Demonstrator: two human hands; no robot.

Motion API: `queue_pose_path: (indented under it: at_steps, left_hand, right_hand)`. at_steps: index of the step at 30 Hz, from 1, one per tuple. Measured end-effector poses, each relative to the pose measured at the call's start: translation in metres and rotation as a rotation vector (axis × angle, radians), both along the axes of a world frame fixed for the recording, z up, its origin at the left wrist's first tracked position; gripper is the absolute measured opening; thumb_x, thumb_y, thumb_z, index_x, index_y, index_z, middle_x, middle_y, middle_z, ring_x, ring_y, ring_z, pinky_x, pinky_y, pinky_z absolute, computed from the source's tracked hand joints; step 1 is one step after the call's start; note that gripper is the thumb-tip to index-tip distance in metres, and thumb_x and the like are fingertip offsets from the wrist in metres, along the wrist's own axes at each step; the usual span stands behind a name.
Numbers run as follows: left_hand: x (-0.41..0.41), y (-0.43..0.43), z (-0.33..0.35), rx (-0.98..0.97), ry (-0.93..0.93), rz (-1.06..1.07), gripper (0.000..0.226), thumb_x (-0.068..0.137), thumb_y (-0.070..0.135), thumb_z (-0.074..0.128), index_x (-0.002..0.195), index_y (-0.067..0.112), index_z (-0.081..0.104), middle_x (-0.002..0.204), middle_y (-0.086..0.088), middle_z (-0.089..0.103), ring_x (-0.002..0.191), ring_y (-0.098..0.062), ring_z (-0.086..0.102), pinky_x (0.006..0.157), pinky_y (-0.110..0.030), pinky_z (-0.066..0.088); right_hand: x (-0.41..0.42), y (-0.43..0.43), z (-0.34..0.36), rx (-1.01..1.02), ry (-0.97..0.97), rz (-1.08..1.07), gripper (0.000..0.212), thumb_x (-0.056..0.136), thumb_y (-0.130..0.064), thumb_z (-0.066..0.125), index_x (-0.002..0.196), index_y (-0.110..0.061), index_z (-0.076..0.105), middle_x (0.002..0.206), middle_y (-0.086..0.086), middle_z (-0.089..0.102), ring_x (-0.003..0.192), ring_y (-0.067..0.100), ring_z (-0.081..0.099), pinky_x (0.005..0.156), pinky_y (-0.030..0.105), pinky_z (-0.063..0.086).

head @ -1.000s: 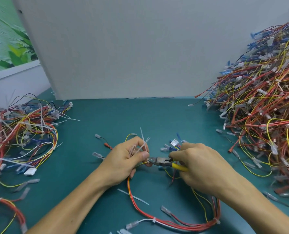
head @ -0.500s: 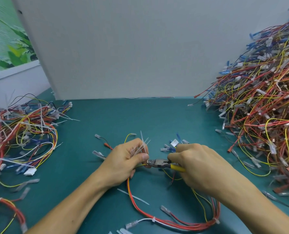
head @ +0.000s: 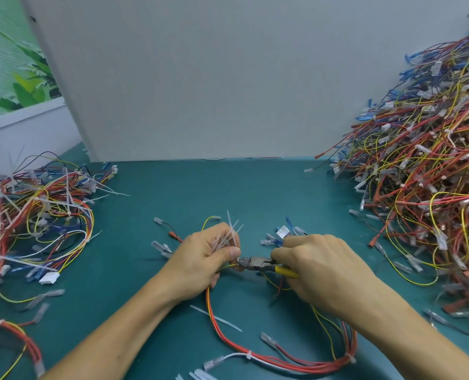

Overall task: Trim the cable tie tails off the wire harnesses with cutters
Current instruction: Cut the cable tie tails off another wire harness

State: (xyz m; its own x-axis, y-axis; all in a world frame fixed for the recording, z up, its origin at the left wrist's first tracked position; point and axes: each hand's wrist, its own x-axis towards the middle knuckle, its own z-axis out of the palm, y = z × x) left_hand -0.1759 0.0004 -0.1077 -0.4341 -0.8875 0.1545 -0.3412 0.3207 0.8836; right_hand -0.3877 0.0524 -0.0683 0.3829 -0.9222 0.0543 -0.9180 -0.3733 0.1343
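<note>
Yellow-handled cutters (head: 258, 263), gripped in the right hand (head: 318, 270), meet the left hand (head: 203, 259) at the centre of the teal table (head: 227, 193), jaws at the thumb tip. The left hand pinches the wire harness (head: 255, 357) and clasps a sheaf of white cable tie tails (head: 229, 235); the harness loops toward 5 o'clock. Harness piles lie at 3 o'clock (head: 425, 187) and 9 o'clock (head: 36, 215).
</note>
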Motion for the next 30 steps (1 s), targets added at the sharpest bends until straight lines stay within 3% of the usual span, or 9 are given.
queue_pose_path:
  at_steps: [6,13,15,17,18,22,25,27,30]
  left_hand:
    - [0.0,0.001,0.002,-0.021,-0.04,0.0,0.01,0.09,0.024,0.056,0.08,0.024,0.053,0.068,-0.009,0.058,0.039,-0.018,0.052,0.045,-0.021,0.039]
    - [0.002,0.003,0.002,0.016,0.029,0.038,0.022,0.098,0.014,0.05,0.081,0.028,0.05,0.086,0.004,0.071,0.044,-0.023,0.06,0.048,-0.027,0.048]
    - [0.0,0.004,0.003,0.03,0.165,0.08,0.022,0.098,0.007,0.048,0.083,0.023,0.05,0.098,0.002,0.072,0.067,-0.024,0.07,0.055,-0.028,0.054]
    - [0.001,0.004,0.009,-0.034,0.281,0.146,0.019,0.097,-0.001,0.046,0.085,0.013,0.049,0.101,0.0,0.072,0.099,-0.017,0.067,0.064,-0.03,0.058]
    - [0.003,0.003,0.013,-0.09,0.306,0.179,0.017,0.097,-0.001,0.046,0.085,0.01,0.049,0.098,0.0,0.072,0.102,-0.014,0.066,0.066,-0.03,0.058]
    - [0.018,0.008,0.036,-0.298,0.199,0.218,0.009,0.088,0.017,0.05,0.083,0.024,0.05,0.082,0.001,0.069,0.054,-0.01,0.056,0.062,-0.032,0.051]
    - [0.028,0.014,0.047,-0.287,0.085,0.12,0.018,0.087,0.022,0.049,0.092,0.038,0.056,0.076,0.001,0.065,0.049,-0.017,0.046,0.053,-0.023,0.043]
    - [0.032,0.015,0.051,-0.213,0.117,0.08,0.023,0.087,0.023,0.049,0.1,0.039,0.06,0.072,0.0,0.06,0.045,-0.015,0.036,0.046,-0.02,0.036]
    - [0.034,0.016,0.056,-0.12,0.207,0.094,0.021,0.085,0.022,0.047,0.089,0.031,0.066,0.065,0.004,0.051,0.043,-0.009,0.027,0.042,-0.017,0.028]
  right_hand:
    - [0.0,0.0,-0.001,-0.016,-0.01,0.003,0.007,0.087,-0.02,0.045,0.09,-0.022,0.052,0.096,-0.003,0.056,0.081,0.031,0.051,0.059,0.033,0.034]
    - [0.002,0.0,-0.002,-0.072,-0.042,0.001,0.011,0.092,-0.028,0.045,0.097,-0.024,0.054,0.099,-0.003,0.057,0.086,0.033,0.056,0.058,0.032,0.031]
    - [0.002,0.001,0.002,-0.102,-0.105,-0.023,0.016,0.095,-0.034,0.042,0.105,-0.026,0.052,0.104,-0.004,0.055,0.093,0.031,0.056,0.061,0.033,0.035]
    - [0.0,0.003,0.01,-0.132,-0.17,-0.042,0.023,0.098,-0.04,0.039,0.113,-0.025,0.049,0.109,-0.004,0.051,0.1,0.027,0.053,0.074,0.035,0.037]
    - [-0.001,0.004,0.016,-0.154,-0.192,-0.047,0.027,0.099,-0.043,0.038,0.115,-0.024,0.048,0.11,-0.004,0.051,0.101,0.025,0.051,0.079,0.034,0.036]
    - [-0.004,0.028,0.051,-0.164,-0.347,-0.046,0.022,0.094,-0.049,0.047,0.099,-0.029,0.041,0.093,-0.009,0.048,0.091,0.025,0.053,0.074,0.039,0.043]
    - [-0.003,0.052,0.056,0.105,-0.313,-0.018,0.034,0.085,-0.055,0.058,0.09,-0.027,0.038,0.081,-0.01,0.045,0.081,0.02,0.049,0.064,0.038,0.04]
    - [0.003,0.063,0.046,0.334,-0.293,0.017,0.037,0.079,-0.054,0.065,0.089,-0.027,0.041,0.089,-0.01,0.051,0.087,0.016,0.05,0.067,0.034,0.04]
    - [0.011,0.068,0.02,0.486,-0.231,0.016,0.031,0.078,-0.04,0.069,0.092,-0.03,0.044,0.106,-0.006,0.053,0.104,0.022,0.053,0.078,0.035,0.041]
